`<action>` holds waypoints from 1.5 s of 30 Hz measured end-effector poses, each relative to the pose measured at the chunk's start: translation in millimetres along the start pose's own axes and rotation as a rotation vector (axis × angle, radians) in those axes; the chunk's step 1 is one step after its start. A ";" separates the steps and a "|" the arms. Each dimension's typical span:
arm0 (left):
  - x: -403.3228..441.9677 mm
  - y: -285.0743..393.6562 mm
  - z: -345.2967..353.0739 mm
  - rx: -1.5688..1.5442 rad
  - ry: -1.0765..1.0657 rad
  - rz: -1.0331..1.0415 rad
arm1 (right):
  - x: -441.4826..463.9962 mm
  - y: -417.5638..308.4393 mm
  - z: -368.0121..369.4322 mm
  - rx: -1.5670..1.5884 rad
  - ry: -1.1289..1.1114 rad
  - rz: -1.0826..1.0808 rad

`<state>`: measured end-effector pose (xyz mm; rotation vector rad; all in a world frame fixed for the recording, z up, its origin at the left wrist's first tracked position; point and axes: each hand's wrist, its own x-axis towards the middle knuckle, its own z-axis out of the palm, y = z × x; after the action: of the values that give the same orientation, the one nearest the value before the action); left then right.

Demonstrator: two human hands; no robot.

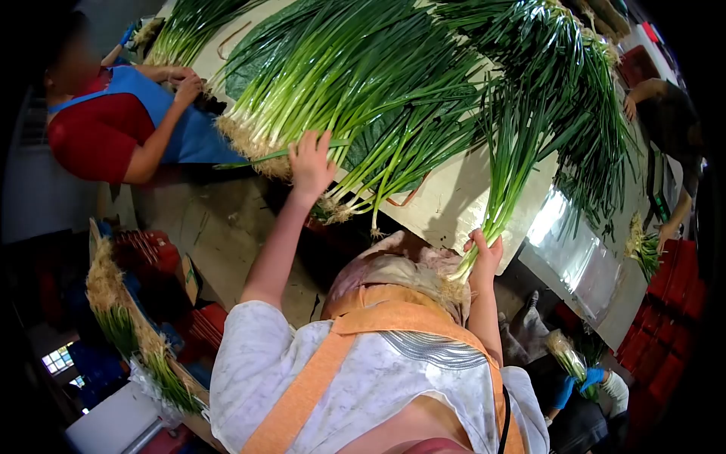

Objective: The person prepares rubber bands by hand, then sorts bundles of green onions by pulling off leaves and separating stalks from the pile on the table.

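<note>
A wide pile of green onions (302, 91), roots toward me, lies on the pale table (454, 200). My left hand (311, 165) is at the root end of this pile, its fingers over a green leaf and some stalks; whether it grips them is unclear. To the right, my right hand (485, 253) is closed around the lower stems of a small bunch of green onions (505, 178). The white root ends of that bunch point down toward my apron, and its leaves reach up across the table. A smaller group of stalks (386, 163) lies between my hands.
A co-worker in a blue apron (178, 125) handles something at the left. More green onions (582, 98) hang over the table's right side. Other people's arms (650, 91) show at the right; a blue-gloved co-worker holds a bunch (566, 356) at lower right. Red crates (669, 303) stand there.
</note>
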<state>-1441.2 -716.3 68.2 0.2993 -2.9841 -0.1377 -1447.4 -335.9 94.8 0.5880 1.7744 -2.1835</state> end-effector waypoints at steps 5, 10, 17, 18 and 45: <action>7.0 15.4 -15.4 -0.094 -0.557 -0.174 | -0.6 -0.1 4.4 0.004 -0.008 0.004; 15.4 20.3 3.2 -0.400 -0.200 -0.228 | -1.2 0.6 5.5 0.004 -0.007 0.013; 44.5 24.2 24.7 -0.517 -0.263 -0.250 | -7.1 -6.7 21.9 0.044 -0.019 -0.015; 40.8 48.0 -4.7 -0.551 -0.256 -0.185 | -8.4 -8.9 24.5 0.036 -0.017 -0.038; -26.7 160.0 31.4 -0.854 -0.412 0.303 | 15.7 35.0 55.4 0.182 -0.134 0.287</action>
<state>-1450.4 -552.2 50.5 -0.3132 -2.9319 -1.5183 -1453.5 -396.7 66.4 0.6731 1.3417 -2.1398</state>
